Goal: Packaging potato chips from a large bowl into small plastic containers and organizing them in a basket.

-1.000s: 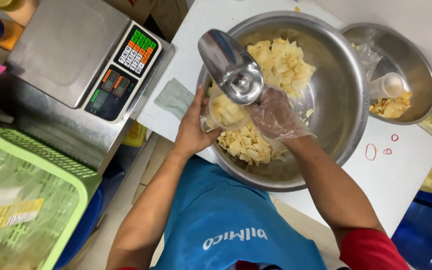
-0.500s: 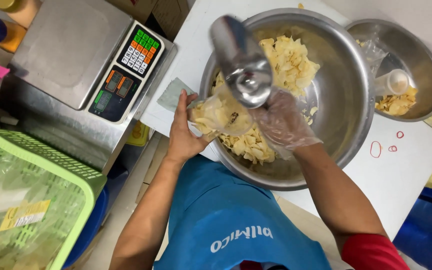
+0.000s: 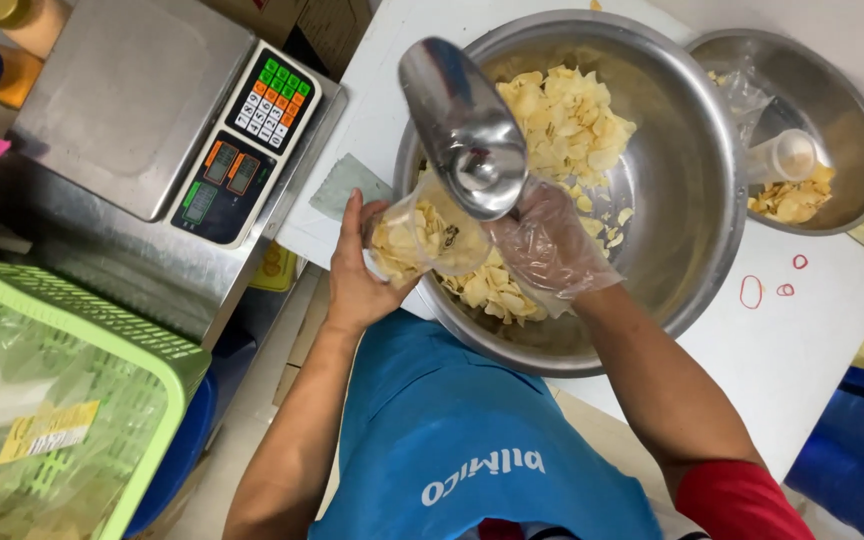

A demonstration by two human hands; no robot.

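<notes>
A large steel bowl (image 3: 697,150) on the white table holds pale yellow chips (image 3: 567,125). My left hand (image 3: 357,275) grips a clear plastic bag of chips (image 3: 422,238) at the bowl's near left rim. My right hand (image 3: 550,243), in a thin clear plastic glove, holds a steel scoop (image 3: 462,125) by its handle. The scoop is tipped up, with its mouth just over the bag's opening.
A steel digital scale (image 3: 152,110) with a coloured keypad stands to the left. A green plastic basket (image 3: 62,400) with filled bags is at the lower left. A smaller steel bowl (image 3: 832,100) with chips and a plastic cup sits at the right, red rubber bands (image 3: 752,292) lie near it.
The scoop has risen out of the chips and tilted up over the bag. My left hand has shifted the bag slightly left along the bowl's rim, and the bag has more chips in it.
</notes>
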